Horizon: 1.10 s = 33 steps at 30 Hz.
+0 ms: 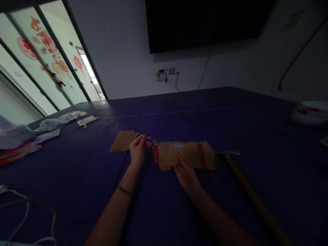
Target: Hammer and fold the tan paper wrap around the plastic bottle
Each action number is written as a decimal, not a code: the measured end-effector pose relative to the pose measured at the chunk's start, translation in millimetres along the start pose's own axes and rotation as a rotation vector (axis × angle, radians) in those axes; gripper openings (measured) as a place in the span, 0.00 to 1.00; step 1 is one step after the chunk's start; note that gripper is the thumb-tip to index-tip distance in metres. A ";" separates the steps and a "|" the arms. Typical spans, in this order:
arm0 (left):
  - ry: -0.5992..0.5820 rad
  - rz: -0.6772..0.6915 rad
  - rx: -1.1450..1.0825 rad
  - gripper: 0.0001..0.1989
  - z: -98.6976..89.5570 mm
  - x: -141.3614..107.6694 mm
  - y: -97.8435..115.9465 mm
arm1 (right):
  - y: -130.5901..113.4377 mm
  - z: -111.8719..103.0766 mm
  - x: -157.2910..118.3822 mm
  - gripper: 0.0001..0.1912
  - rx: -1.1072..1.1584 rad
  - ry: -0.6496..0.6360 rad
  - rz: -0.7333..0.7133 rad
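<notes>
My right hand (188, 176) grips the lower edge of a long piece of brown cardboard (189, 153), with its thumb on the near face. The cardboard has red bands near both ends, a dotted print, an orange patch and a shiny patch like clear tape. Just off its left end, my left hand (138, 147) is raised with thumb and forefinger pinched together; whatever is between them is too small to make out. Behind the left hand lies a small stack of brown cardboard pieces (121, 141). A metal blade (232, 152) shows beyond the cardboard's right end.
A long wooden stick (251, 194) lies on the purple table (164, 212) at right. Plastic packets (61, 119) and a red packet (19, 152) are at left, white cables (27, 205) at lower left. A white round container (311, 112) stands far right.
</notes>
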<state>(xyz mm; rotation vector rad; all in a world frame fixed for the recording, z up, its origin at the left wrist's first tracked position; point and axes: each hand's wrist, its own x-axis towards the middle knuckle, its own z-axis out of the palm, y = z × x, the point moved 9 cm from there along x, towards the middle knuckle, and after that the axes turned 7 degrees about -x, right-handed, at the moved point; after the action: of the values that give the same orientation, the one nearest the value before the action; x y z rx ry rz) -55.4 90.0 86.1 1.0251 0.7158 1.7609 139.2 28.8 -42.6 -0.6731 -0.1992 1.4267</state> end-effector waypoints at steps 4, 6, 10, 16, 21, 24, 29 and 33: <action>-0.039 0.007 0.058 0.11 14.7 -10.9 -17.1 | -6.4 -1.2 -0.3 0.10 -0.004 -0.018 -0.047; -0.065 -0.004 0.124 0.10 18.0 -15.7 -21.7 | -7.7 -0.7 -1.2 0.10 -0.017 -0.036 -0.056; -0.082 -0.060 0.204 0.10 15.6 -20.1 -25.3 | -7.4 -3.2 -3.9 0.11 -0.044 0.008 -0.054; -0.092 0.160 0.424 0.05 11.4 -22.1 -7.7 | -10.0 1.8 -11.0 0.17 -0.054 0.081 -0.049; -0.205 0.166 0.459 0.07 21.8 -28.2 -16.3 | -10.3 -1.0 -10.3 0.15 -0.071 0.092 -0.038; -0.297 0.144 0.470 0.09 31.7 -32.6 -22.3 | -9.2 -2.7 -8.8 0.15 -0.079 0.076 -0.044; -0.259 0.055 0.463 0.09 25.5 -29.4 -31.4 | -9.8 2.6 -10.8 0.17 -0.074 0.064 -0.051; -0.244 -0.025 0.431 0.09 19.6 -26.6 -40.7 | -11.2 6.2 -13.5 0.16 -0.067 0.080 -0.039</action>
<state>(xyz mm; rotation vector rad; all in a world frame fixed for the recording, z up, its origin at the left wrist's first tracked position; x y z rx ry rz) -15.1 81.6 53.6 1.4830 0.9692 1.4550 143.2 17.9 -28.1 -0.7757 -0.1970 1.3585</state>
